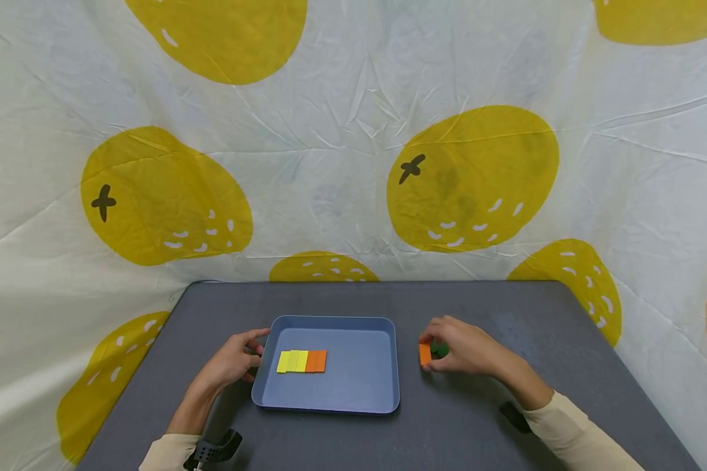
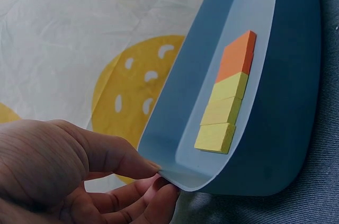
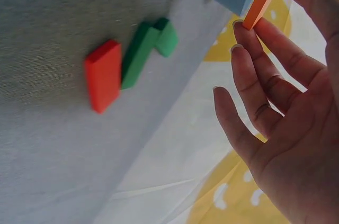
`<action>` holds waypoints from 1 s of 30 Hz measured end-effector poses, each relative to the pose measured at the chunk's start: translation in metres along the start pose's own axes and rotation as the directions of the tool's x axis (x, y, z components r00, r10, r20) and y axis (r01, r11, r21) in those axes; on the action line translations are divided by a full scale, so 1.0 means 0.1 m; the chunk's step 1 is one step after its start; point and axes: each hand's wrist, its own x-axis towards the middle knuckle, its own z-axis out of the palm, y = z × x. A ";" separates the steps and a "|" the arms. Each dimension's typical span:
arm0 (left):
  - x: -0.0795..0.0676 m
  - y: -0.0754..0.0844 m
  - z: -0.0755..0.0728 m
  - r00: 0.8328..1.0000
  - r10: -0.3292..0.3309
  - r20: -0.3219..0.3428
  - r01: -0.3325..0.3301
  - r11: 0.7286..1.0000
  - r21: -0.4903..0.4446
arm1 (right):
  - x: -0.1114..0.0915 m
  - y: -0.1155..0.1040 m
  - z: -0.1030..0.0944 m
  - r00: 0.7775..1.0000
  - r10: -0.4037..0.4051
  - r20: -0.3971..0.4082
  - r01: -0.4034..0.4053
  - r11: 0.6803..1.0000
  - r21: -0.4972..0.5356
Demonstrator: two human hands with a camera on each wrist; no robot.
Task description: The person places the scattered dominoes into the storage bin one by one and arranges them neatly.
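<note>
My left hand (image 1: 234,358) pinches the rim of the blue tray (image 2: 183,179) at its left side, thumb on top and fingers curled under. In the tray lie three yellow blocks (image 1: 292,362) and two orange blocks (image 1: 316,362), side by side in one row. To the right of the tray, my right hand (image 1: 468,347) holds another flat orange block (image 3: 259,2) between thumb and fingertips. Two green blocks (image 3: 139,54) and a red block (image 3: 103,75) lie on the table by that hand; in the head view the hand hides the red one.
The dark grey table (image 1: 330,445) carries the tray near its middle. Behind it hangs a white cloth (image 1: 330,196) with large yellow fruit prints. A black band (image 1: 212,450) is on my left wrist.
</note>
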 end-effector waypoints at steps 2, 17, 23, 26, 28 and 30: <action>0.00 0.00 0.00 1.000 0.002 0.001 -0.002 1.000 0.000 | 0.04 -0.04 -0.02 1.000 -0.003 0.001 0.003 1.000 0.001; 0.00 0.01 -0.01 1.000 -0.011 0.010 0.011 1.000 -0.006 | 0.28 -0.32 -0.09 0.998 -0.053 0.022 0.053 0.998 0.015; -0.01 0.01 -0.01 1.000 -0.005 0.013 0.006 1.000 -0.004 | 0.38 -0.42 -0.10 0.996 -0.091 0.017 0.090 0.996 0.011; -0.01 0.01 -0.01 1.000 -0.008 0.012 0.008 1.000 -0.002 | 0.45 -0.48 -0.10 0.994 -0.107 0.018 0.107 0.994 0.005; 0.00 0.01 -0.01 1.000 -0.014 0.011 0.014 1.000 -0.005 | 0.49 -0.52 -0.09 0.993 -0.113 0.022 0.113 0.994 0.005; 0.00 0.02 -0.01 1.000 -0.011 0.015 0.011 1.000 -0.003 | 0.55 -0.56 -0.08 0.993 -0.114 0.028 0.113 0.994 0.004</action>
